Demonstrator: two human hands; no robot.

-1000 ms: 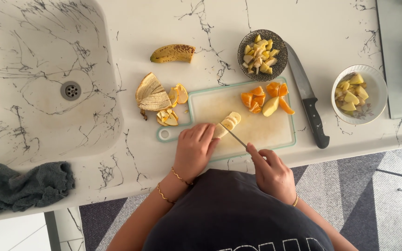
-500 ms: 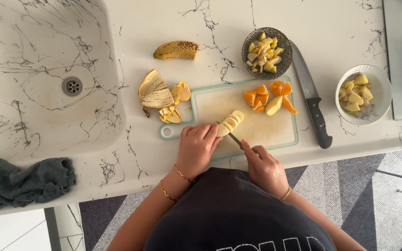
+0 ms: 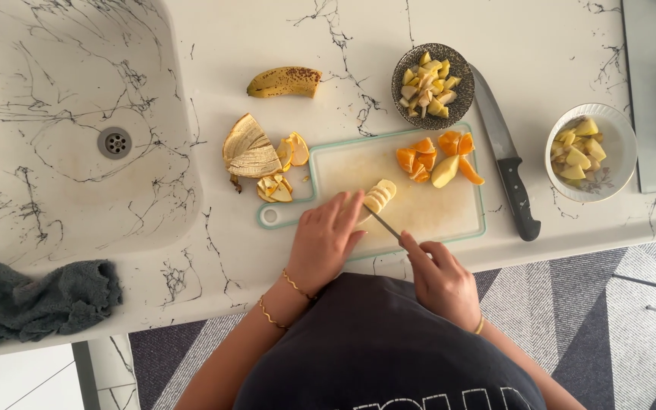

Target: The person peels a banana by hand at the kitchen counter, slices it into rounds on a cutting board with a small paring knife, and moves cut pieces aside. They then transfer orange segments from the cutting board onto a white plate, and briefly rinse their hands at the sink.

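Two hands work over a pale cutting board (image 3: 434,216) with a mint-green rim. The left hand (image 3: 324,241) lies curled over the near end of a peeled banana (image 3: 379,197), fingers closed on it and pinning it to the board; the part under the palm is hidden, so only the sliced far end shows. The right hand (image 3: 442,282) is closed around the handle of a small knife (image 3: 383,225), whose thin blade meets the banana beside the left fingertips. The handle itself is swallowed by the fist and cannot be made out.

Farther up the board sit orange segments (image 3: 419,161) and a pale fruit wedge (image 3: 445,171). Off the board's left edge lie a banana peel (image 3: 249,150) and scraps of orange peel (image 3: 288,156); above them rests a half banana (image 3: 285,82), still in its spotted skin. A dark bowl (image 3: 430,86) of chopped fruit stands just beyond the board, a large black-handled knife (image 3: 506,156) lies to its right, and a white bowl (image 3: 586,152) of fruit pieces sits near the counter edge. A marble sink (image 3: 62,129) fills the left, cut off by the frame, with a grey cloth (image 3: 36,300) below it, partly out of view. The person's dark shirt (image 3: 373,349) hides the counter's near edge.
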